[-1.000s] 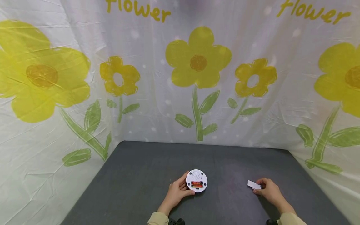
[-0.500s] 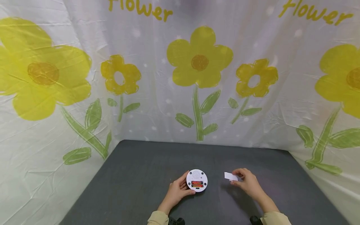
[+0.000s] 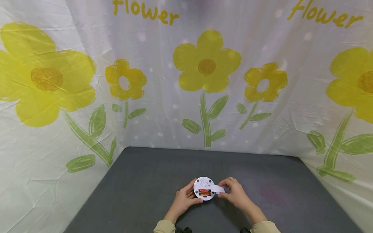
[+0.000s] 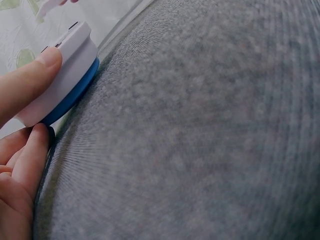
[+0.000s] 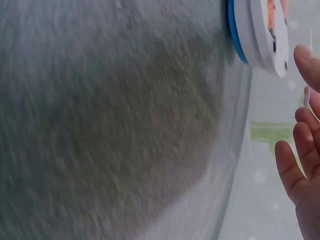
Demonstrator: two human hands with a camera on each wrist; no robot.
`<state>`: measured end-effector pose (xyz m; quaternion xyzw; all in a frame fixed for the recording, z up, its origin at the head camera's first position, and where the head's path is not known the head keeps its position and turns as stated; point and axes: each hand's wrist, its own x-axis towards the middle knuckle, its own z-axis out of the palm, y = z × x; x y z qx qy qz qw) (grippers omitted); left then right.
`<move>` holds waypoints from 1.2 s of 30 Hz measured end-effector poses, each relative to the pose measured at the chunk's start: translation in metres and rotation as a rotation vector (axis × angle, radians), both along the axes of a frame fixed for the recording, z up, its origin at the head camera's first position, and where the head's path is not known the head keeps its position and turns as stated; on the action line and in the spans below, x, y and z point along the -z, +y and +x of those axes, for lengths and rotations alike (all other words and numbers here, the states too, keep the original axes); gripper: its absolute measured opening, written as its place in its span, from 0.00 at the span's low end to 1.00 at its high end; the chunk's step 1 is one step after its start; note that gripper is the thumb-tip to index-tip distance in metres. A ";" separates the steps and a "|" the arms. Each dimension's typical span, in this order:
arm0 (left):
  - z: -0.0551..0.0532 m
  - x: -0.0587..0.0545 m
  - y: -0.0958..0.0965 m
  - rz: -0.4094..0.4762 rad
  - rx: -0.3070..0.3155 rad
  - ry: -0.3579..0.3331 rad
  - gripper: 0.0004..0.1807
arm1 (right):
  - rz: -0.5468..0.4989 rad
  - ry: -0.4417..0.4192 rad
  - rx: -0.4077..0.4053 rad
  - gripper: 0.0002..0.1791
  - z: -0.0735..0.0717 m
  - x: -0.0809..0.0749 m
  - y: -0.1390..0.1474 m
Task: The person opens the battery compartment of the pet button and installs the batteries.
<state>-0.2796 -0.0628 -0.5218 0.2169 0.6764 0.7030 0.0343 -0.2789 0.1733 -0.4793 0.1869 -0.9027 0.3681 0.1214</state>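
A round white device (image 3: 203,182) with a speaker grille shows two red batteries (image 3: 204,192) in its uncovered compartment. My left hand (image 3: 183,200) grips its left side, thumb on the near edge. In the left wrist view, the device (image 4: 70,70) has a blue base (image 4: 75,95) tilted against the table, with my thumb on its white side. My right hand (image 3: 236,194) pinches a thin white battery cover (image 3: 218,188) between thumb and fingers. In the head view the cover overlaps the device's right edge; whether they touch I cannot tell. The right wrist view shows only the cover's thin edge (image 5: 306,97).
Both hands work over a dark grey table (image 3: 145,184), near its front. Behind it and at the sides hangs a white curtain (image 3: 163,129) printed with yellow flowers.
My right hand has carried the battery cover leftward from the right part of the table to the device's right edge. The left hand and the device have stayed in place.
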 end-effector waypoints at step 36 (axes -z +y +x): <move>0.001 -0.001 0.001 -0.025 0.001 0.031 0.45 | 0.055 0.048 -0.033 0.16 0.004 0.017 -0.041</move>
